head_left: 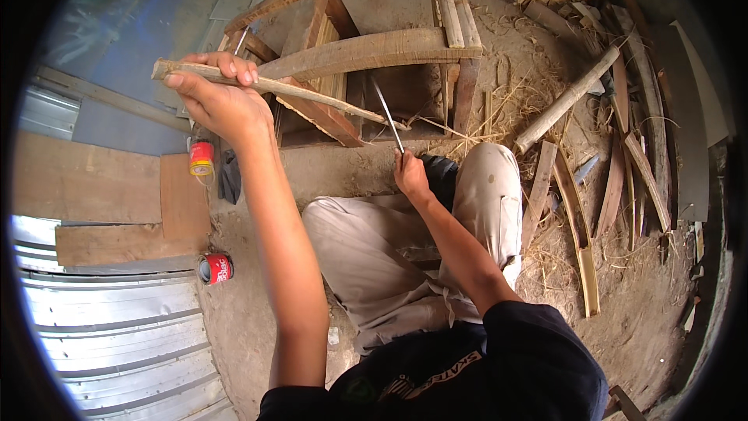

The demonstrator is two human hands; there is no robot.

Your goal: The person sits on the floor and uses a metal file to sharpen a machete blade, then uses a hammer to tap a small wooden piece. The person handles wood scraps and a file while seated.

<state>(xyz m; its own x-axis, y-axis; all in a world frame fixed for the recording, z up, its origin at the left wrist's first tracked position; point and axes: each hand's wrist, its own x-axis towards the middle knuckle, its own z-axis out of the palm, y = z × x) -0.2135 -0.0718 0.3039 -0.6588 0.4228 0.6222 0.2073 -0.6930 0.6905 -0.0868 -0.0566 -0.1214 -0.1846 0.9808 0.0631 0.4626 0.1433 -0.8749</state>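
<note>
My left hand (226,105) is raised at the left, closed around one end of a long, thin split-wood strip (319,98). The strip slopes down to the right, and its splintered far end comes close to a narrow metal blade. That blade belongs to a long knife (388,115), whose handle sits in my closed right hand (411,175) just above my lap; the fist mostly hides the handle. Beyond both hands stands a wooden frame (374,48) with curved rails and upright posts. Two pale strips (456,12) rest across its right side.
Wood shavings (487,121) litter the dirt floor. To the right lie a round pole (569,97) and several loose boards (539,195). Two red cans (201,157) (216,268) stand at the left, near plywood pieces (86,179) and corrugated metal sheeting (117,327).
</note>
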